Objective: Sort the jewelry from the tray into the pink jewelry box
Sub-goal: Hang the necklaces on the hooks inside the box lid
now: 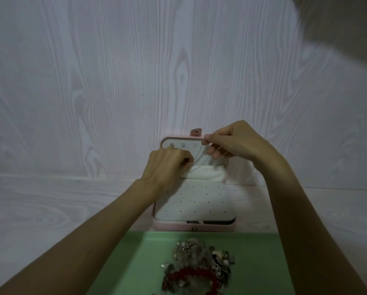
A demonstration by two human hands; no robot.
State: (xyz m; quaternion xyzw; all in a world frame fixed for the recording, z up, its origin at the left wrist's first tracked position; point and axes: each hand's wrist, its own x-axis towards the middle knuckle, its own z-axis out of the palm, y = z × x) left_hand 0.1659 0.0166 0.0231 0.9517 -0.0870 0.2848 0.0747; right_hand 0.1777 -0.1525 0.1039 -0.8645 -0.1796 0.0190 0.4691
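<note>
While both hands pinch thin chain [196, 160] against open lid of pink jewelry box [194, 225], left hand [167, 165] low, right hand [231, 141] near lid top; rest of jewelry [196, 265] heaped on green tray [125, 262] in front of box. Risk: chain slips off hook, tangles.

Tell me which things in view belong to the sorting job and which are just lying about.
In the job:
- pink jewelry box, lid open
- thin chain, pinched by left hand and right hand
- green tray
- jewelry pile on the tray

Lying about:
- nothing else; only the pale wood-grain surface and wall
</note>
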